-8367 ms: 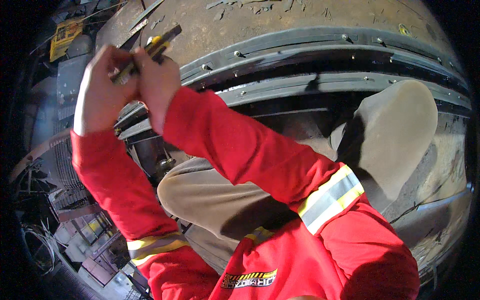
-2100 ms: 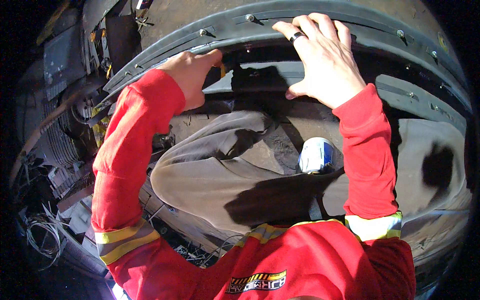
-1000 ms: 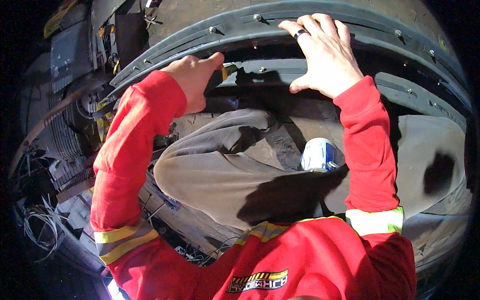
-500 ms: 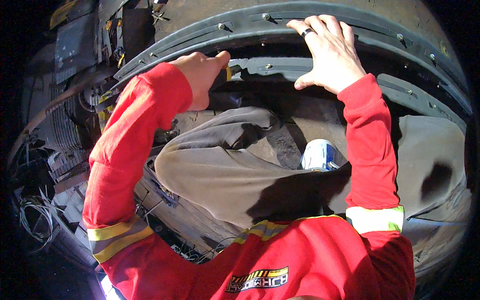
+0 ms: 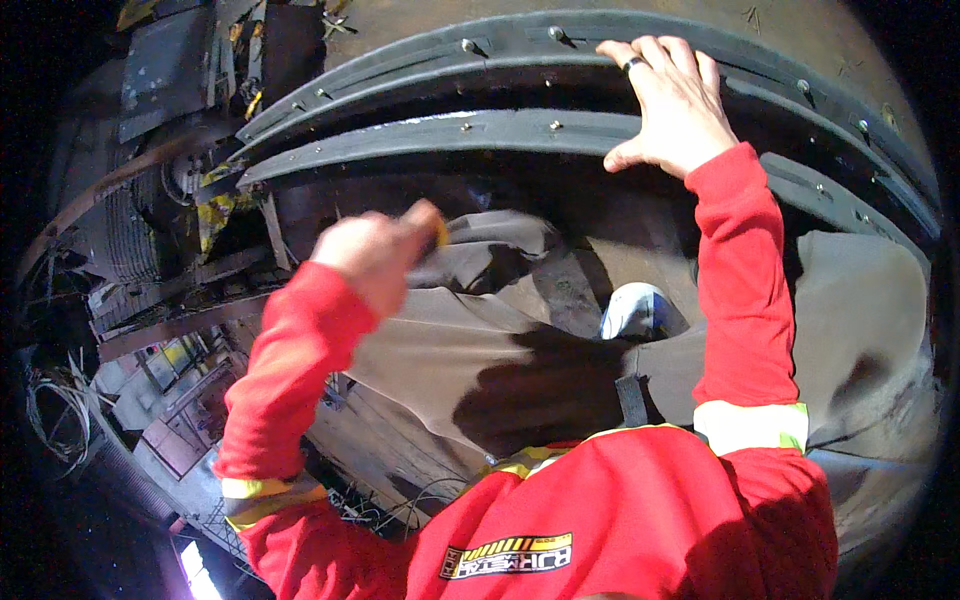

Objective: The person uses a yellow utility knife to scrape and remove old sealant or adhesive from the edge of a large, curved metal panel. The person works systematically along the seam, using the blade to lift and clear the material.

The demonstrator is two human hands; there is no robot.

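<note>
Up on the curved metal rail (image 5: 450,130), the right hand (image 5: 668,105) is laid flat with fingers (image 5: 655,55) spread, while the left hand (image 5: 375,255) is held lower, fingers closed around a small yellow tool (image 5: 441,232).

Curved bolted steel rim (image 5: 500,130) spanning 10 to 2 o'clock, right hand (image 5: 672,105) flat on it at 1 o'clock, bolts (image 5: 467,45) along flange.
</note>
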